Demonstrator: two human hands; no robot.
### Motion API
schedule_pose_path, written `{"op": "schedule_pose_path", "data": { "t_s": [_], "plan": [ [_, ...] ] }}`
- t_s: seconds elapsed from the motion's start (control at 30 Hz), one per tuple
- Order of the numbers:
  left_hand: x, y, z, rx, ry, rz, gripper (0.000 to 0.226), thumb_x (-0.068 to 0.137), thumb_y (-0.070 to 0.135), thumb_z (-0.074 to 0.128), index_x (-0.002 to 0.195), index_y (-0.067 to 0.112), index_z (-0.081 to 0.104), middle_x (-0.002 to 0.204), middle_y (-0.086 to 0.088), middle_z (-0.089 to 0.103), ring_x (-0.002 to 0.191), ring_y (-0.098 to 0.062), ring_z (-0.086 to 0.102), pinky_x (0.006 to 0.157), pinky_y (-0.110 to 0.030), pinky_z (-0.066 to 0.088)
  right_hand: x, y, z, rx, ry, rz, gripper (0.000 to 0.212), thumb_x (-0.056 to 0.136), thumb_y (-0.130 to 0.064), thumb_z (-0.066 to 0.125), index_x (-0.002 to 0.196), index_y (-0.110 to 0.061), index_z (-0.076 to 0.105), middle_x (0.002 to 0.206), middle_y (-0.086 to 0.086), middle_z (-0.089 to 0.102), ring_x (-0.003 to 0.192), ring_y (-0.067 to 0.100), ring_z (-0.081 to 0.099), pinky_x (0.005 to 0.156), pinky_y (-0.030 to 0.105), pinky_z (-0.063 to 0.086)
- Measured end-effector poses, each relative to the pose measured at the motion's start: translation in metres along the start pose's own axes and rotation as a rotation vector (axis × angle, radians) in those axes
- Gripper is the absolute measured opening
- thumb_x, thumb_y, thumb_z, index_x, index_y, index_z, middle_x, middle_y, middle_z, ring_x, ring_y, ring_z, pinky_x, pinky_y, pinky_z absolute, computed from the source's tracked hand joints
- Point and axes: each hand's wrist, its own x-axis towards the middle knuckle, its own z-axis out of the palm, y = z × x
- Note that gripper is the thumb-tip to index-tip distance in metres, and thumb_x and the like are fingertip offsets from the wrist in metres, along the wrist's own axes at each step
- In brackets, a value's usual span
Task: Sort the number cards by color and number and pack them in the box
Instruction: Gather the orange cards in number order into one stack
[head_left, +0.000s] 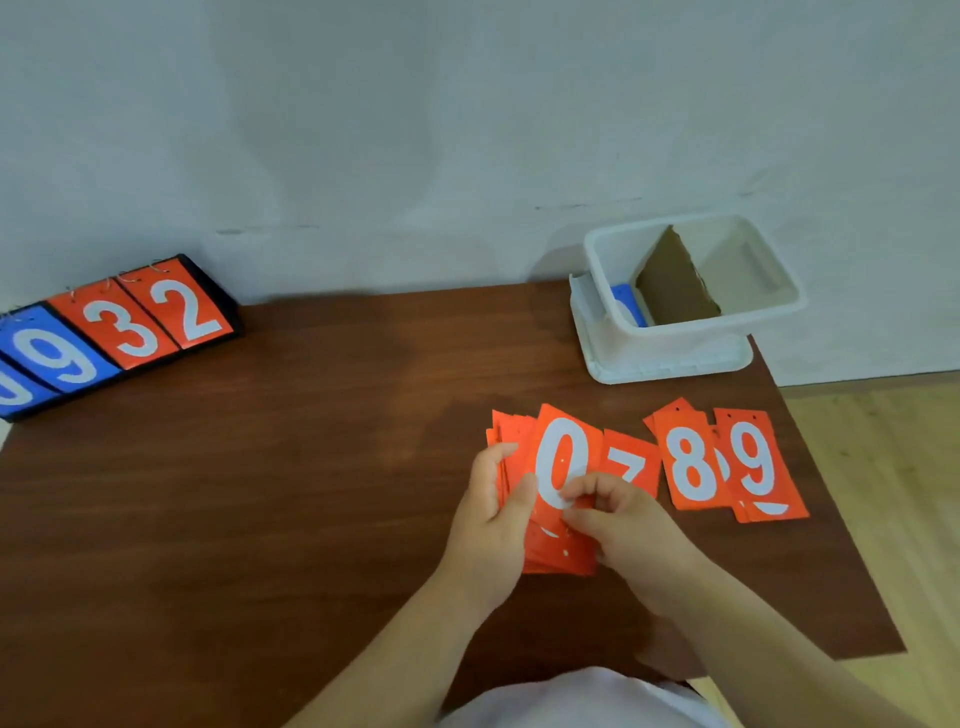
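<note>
Brown table (260, 493) by pale wall (415, 130). White box (675, 351), far right, w/ cardboard divider (675, 286), blue card (626, 301) inside. Red 8 pile (691, 462) and 9 pile (758, 467) lie right of hands. L hand (493, 514) grips red stack (558, 553); R hand (628, 525) pinches its top 0 card (561, 452). Likely mid-sort; next: lay 0 down separately.

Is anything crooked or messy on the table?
Yes. The white box sits tilted on what looks like its lid, not flat. The red 8 pile and red 9 pile overlap, their cards skewed. The red stack gripped by the left hand and right hand is fanned unevenly too.
</note>
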Motion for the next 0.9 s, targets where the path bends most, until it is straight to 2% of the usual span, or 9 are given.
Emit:
{"op": "schedule_pose_path", "data": {
  "t_s": [0.13, 0.2, 0.27, 0.3, 0.43, 0.53, 0.63, 0.73, 0.9],
  "plan": [
    [0.000, -0.001, 0.006, -0.054, -0.146, -0.029, 0.037, 0.104, 0.032, 0.054, 0.137, 0.042, 0.041, 0.133, 0.018, 0.057, 0.118, 0.000, 0.059, 0.099, -0.023, 0.050, -0.012, 0.002, -0.007, 0.098, 0.017, 0.045, 0.019, 0.092, -0.001, 0.066, 0.099, -0.018, 0.072, 0.089, 0.003, 0.069, 0.072, 0.016, 0.063, 0.057, 0.027, 0.047],
    [0.006, -0.005, 0.011, 0.003, -0.172, -0.029, 0.043, 0.102, 0.030, 0.059, 0.138, 0.042, 0.039, 0.125, 0.017, 0.061, 0.111, 0.001, 0.061, 0.094, -0.023, 0.051, -0.012, 0.000, -0.022, 0.078, 0.090, 0.001, 0.021, 0.090, 0.002, 0.068, 0.100, -0.016, 0.072, 0.094, 0.002, 0.073, 0.077, 0.019, 0.068, 0.064, 0.028, 0.056],
    [0.017, -0.015, 0.018, 0.187, -0.120, -0.019, 0.051, 0.098, 0.029, 0.064, 0.139, 0.042, 0.038, 0.112, 0.013, 0.062, 0.099, 0.000, 0.062, 0.083, -0.022, 0.048, -0.007, 0.002, -0.042, -0.029, 0.194, -0.040, 0.022, 0.088, 0.001, 0.070, 0.096, -0.020, 0.073, 0.099, 0.001, 0.074, 0.091, 0.023, 0.070, 0.083, 0.038, 0.059],
    [0.022, -0.020, 0.021, 0.272, -0.098, -0.049, 0.056, 0.096, 0.031, 0.066, 0.143, 0.040, 0.037, 0.112, 0.009, 0.061, 0.098, -0.004, 0.062, 0.081, -0.023, 0.048, -0.006, 0.003, -0.053, -0.083, 0.239, -0.044, 0.022, 0.087, -0.001, 0.070, 0.095, -0.021, 0.072, 0.099, -0.002, 0.073, 0.094, 0.022, 0.069, 0.084, 0.038, 0.058],
    [0.046, -0.047, 0.040, 0.478, 0.021, -0.319, 0.080, 0.089, 0.038, 0.073, 0.154, 0.030, 0.028, 0.146, -0.005, 0.044, 0.128, -0.025, 0.054, 0.101, -0.042, 0.053, 0.003, 0.017, -0.101, -0.143, 0.347, -0.043, 0.021, 0.087, -0.001, 0.071, 0.093, -0.021, 0.069, 0.105, -0.005, 0.070, 0.096, 0.015, 0.065, 0.074, 0.025, 0.047],
    [0.058, -0.055, 0.071, 0.603, 0.110, -0.472, 0.089, 0.084, 0.050, 0.073, 0.155, 0.028, 0.023, 0.148, -0.009, 0.038, 0.133, -0.033, 0.046, 0.103, -0.045, 0.051, 0.008, 0.030, -0.140, -0.177, 0.325, -0.025, 0.021, 0.088, -0.002, 0.070, 0.095, -0.022, 0.069, 0.108, -0.003, 0.069, 0.098, 0.016, 0.064, 0.073, 0.023, 0.046],
    [0.066, -0.050, 0.104, 0.665, 0.204, -0.549, 0.097, 0.082, 0.051, 0.075, 0.155, 0.029, 0.016, 0.145, -0.010, 0.033, 0.133, -0.036, 0.039, 0.101, -0.046, 0.049, 0.014, 0.035, -0.175, -0.181, 0.299, -0.008, 0.020, 0.088, -0.006, 0.070, 0.095, -0.024, 0.071, 0.107, -0.002, 0.071, 0.099, 0.019, 0.066, 0.072, 0.025, 0.048],
    [0.066, -0.046, 0.129, 0.724, 0.272, -0.597, 0.100, 0.084, 0.039, 0.076, 0.156, 0.032, 0.007, 0.144, -0.011, 0.028, 0.130, -0.035, 0.037, 0.097, -0.045, 0.050, 0.022, 0.040, -0.203, -0.211, 0.282, 0.005, 0.020, 0.087, -0.007, 0.071, 0.093, -0.026, 0.071, 0.104, -0.002, 0.072, 0.093, 0.019, 0.069, 0.073, 0.028, 0.052],
    [0.056, -0.054, 0.143, 0.599, 0.379, -0.614, 0.102, 0.086, 0.034, 0.077, 0.159, 0.034, 0.005, 0.143, -0.015, 0.028, 0.124, -0.038, 0.051, 0.100, -0.046, 0.051, 0.030, 0.049, -0.235, -0.243, 0.198, 0.018, 0.025, 0.087, -0.010, 0.072, 0.091, -0.035, 0.072, 0.103, -0.001, 0.073, 0.088, 0.020, 0.070, 0.069, 0.029, 0.054]
  ]
}}
